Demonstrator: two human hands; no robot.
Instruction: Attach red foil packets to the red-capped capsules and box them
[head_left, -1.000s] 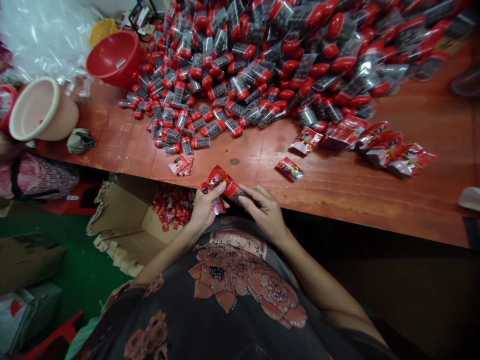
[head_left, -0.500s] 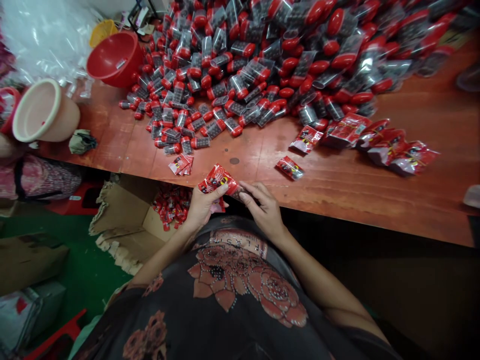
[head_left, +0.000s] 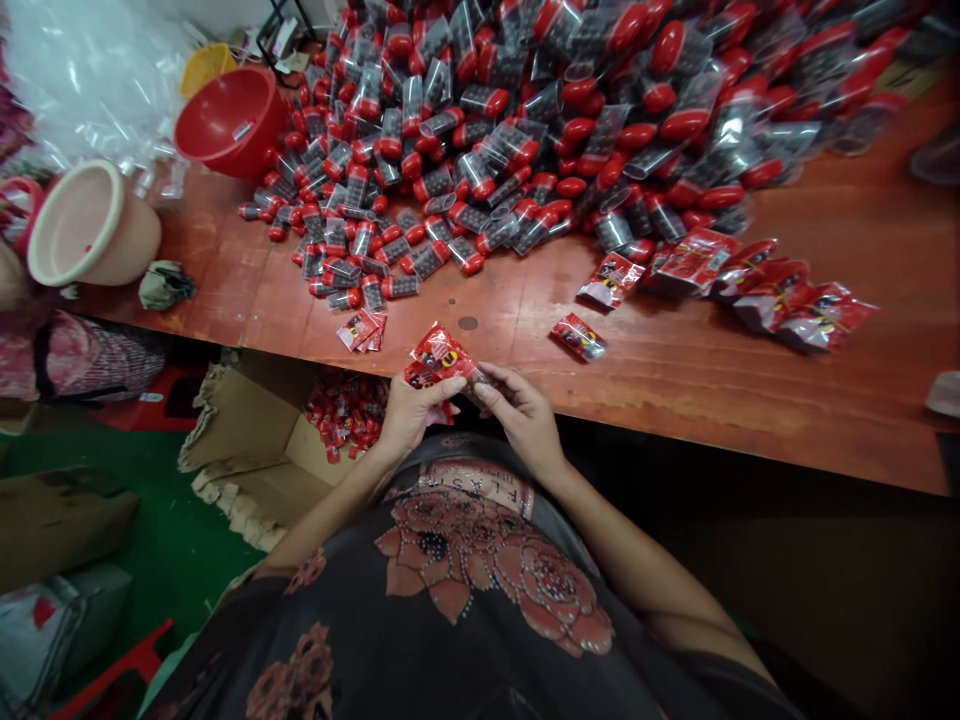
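My left hand [head_left: 411,410] is closed on several red printed packets [head_left: 439,350], thumb on top, just off the table's front edge. From the right, my right hand [head_left: 523,412] pinches a small dark dotted tube [head_left: 475,378] at the right end of the top packet. Whether the tube is inside the packet or against it, I cannot tell. Left of my hands on the table lies a small fan of red packets [head_left: 361,330]. To the right lie one filled red packet [head_left: 577,338] and another [head_left: 611,280].
A big heap of red-capped clear tubes [head_left: 420,190] covers the back of the table [head_left: 675,370]. Bundled red packets [head_left: 697,262] sit at right. At left stand a red bowl [head_left: 225,120] and a cream bucket [head_left: 97,225]. Below is a cardboard box [head_left: 240,420] with small red packets.
The packets in my left hand have shifted slightly right and tilted, with the left thumb further along the top one. Less of the dark tube shows between my hands.
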